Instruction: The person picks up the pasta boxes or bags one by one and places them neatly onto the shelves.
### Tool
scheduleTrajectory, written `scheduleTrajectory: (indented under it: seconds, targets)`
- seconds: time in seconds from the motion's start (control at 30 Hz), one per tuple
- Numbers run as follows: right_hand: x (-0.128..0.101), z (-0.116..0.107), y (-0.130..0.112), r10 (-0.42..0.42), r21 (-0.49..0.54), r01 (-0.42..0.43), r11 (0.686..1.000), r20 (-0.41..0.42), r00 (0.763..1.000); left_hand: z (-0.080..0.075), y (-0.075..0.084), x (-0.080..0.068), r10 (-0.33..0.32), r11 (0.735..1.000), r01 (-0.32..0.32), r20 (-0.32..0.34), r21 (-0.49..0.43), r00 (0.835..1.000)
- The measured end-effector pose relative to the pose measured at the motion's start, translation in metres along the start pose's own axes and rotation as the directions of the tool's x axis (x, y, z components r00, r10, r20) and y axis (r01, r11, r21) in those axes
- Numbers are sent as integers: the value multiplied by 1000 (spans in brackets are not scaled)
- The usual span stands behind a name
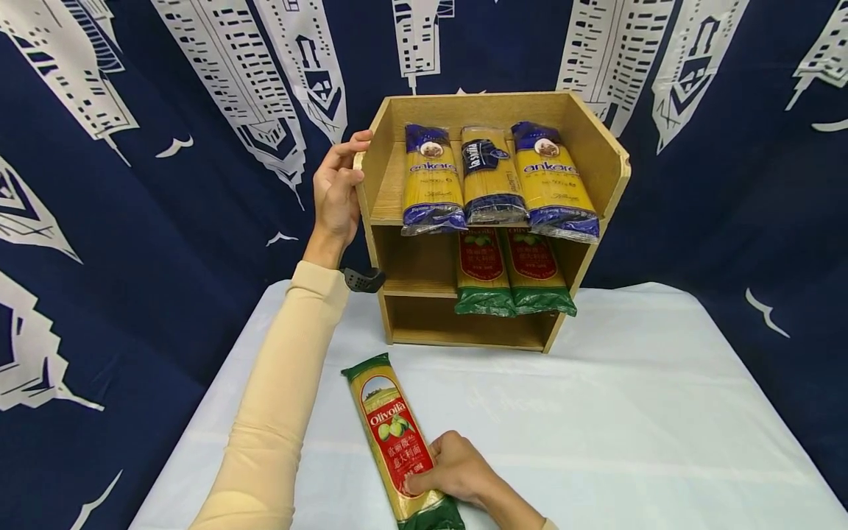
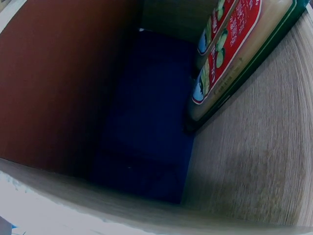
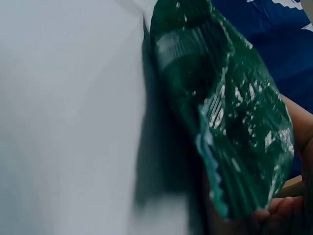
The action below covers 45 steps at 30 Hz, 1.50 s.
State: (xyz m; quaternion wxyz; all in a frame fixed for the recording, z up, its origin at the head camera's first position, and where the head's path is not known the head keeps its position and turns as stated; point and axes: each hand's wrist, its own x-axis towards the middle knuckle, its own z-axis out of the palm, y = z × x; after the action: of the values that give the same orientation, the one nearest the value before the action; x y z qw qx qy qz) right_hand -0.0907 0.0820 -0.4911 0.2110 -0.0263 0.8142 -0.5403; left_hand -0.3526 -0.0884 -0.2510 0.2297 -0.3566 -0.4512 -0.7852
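My left hand (image 1: 338, 193) grips the front edge of the left side panel of a wooden shelf (image 1: 464, 105), fingers on the outside and thumb near the edge. My right hand (image 1: 457, 469) holds a packet of spaghetti (image 1: 387, 423) by its lower right side, thumb across the red label. The packet has green ends and slants over the white table. In the right wrist view its crinkled green end (image 3: 249, 127) fills the middle, with part of the hand behind it. The left wrist view looks into a shelf compartment with two similar red-labelled spaghetti packets (image 2: 230, 54) standing side by side.
On the top tier lie two blue-and-yellow spaghetti packets (image 1: 433, 177) and a dark-labelled spaghetti packet (image 1: 490, 173) between them. Two green-ended packets (image 1: 483, 269) fill the right of the middle tier, jutting past its front. A dark patterned cloth (image 1: 165, 221) hangs behind the white table (image 1: 629, 427).
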Motion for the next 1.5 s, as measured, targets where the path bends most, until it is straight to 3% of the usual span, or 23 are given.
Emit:
scheduleTrajectory:
  seconds: [0.2,0.5,0.77,1.13,1.37,1.5]
  targets:
    - [1,-5,3,-17,98,13,995,36,999,0,1,3,7,1000,-7,7,-6,1000]
    - [0,-12,8,-67,268,36,963,108,992,3,3,8,3,1000,-3,0,-27,1000]
    - [-12,-12,15,-154,442,91,893,111,982,1,1,3,0,1000,0,4,-17,1000]
    - [-34,-18,6,-211,522,126,844,106,972,0,1,5,-1,1000,1,14,-14,1000]
    - [-48,-19,1,-201,493,147,857,59,978,-1,0,2,-8,1000,8,9,-19,1000]
    - [-53,-21,-3,-228,494,182,850,34,973,-1,0,2,-3,1000,3,7,-21,1000]
